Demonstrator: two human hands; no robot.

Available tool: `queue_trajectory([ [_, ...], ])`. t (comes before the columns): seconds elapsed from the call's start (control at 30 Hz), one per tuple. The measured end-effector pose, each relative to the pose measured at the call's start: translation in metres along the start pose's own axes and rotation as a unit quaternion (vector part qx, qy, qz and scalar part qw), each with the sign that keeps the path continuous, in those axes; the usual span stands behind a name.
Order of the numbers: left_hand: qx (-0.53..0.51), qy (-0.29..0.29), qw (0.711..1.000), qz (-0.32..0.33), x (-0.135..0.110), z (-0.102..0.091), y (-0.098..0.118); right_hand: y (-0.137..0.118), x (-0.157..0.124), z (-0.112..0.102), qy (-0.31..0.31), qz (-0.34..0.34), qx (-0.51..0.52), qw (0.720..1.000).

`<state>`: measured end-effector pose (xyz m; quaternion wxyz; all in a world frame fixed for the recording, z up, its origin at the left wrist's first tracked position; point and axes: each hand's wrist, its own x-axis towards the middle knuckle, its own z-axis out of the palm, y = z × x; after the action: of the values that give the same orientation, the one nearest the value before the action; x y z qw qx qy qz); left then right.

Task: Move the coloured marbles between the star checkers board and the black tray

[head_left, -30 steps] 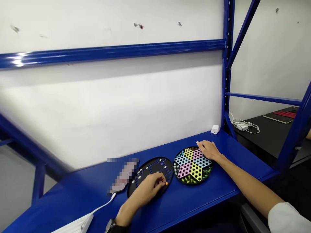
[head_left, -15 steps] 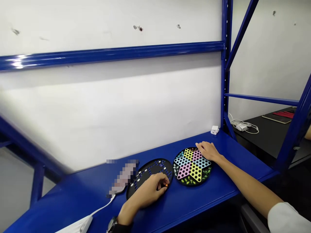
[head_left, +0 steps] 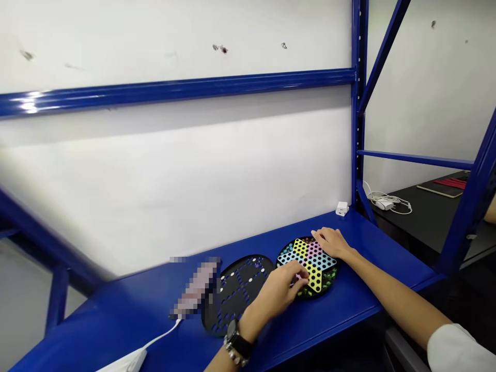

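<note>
A round Chinese checkers board [head_left: 320, 263] with a yellow, blue and pink star of holes lies on the blue bench. Coloured pieces sit in the gaps around the star. My left hand [head_left: 281, 288], with a watch on the wrist, is over the board's left front part. Its fingers are curled into a pinch, and what they hold, if anything, is hidden. My right hand [head_left: 329, 242] rests at the board's back right rim, fingers stretched out and holding nothing. Left of the board lies a black round tray [head_left: 232, 290] with slots and a few white dots, partly behind my left forearm.
A blurred-out flat device [head_left: 197, 289] lies left of the tray, with a white cable running to a white power strip [head_left: 127, 361]. White adapters [head_left: 342, 208] stand at the bench's back corner. Blue rack posts [head_left: 358, 103] rise at the right, beside a black table [head_left: 430, 217].
My left hand has moved right, from the black tray, where it pinched a small orange piece, to the Chinese checkers board. My right hand stays at the rim.
</note>
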<state>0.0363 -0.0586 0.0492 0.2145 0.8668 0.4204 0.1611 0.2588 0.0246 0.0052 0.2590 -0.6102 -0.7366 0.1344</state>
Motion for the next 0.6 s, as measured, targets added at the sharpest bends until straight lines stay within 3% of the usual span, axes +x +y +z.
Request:
queue_trajectory([
  [0.2,0.064,-0.044,0.993,0.085,0.034,0.03,0.013,0.001,0.001,0.002,0.003,-0.005,-0.005,1.0],
  [0.37,0.109,-0.011,0.988,0.106,0.026,0.031,0.018,0.001,0.001,0.002,0.001,-0.007,-0.007,1.0],
  [0.5,0.164,-0.03,0.979,0.118,0.018,0.034,0.027,0.001,0.001,0.002,0.0,-0.006,-0.014,1.0],
  [0.6,0.147,-0.027,0.984,0.1,0.017,0.036,0.026,0.0,0.001,0.002,0.004,-0.006,-0.018,1.0],
])
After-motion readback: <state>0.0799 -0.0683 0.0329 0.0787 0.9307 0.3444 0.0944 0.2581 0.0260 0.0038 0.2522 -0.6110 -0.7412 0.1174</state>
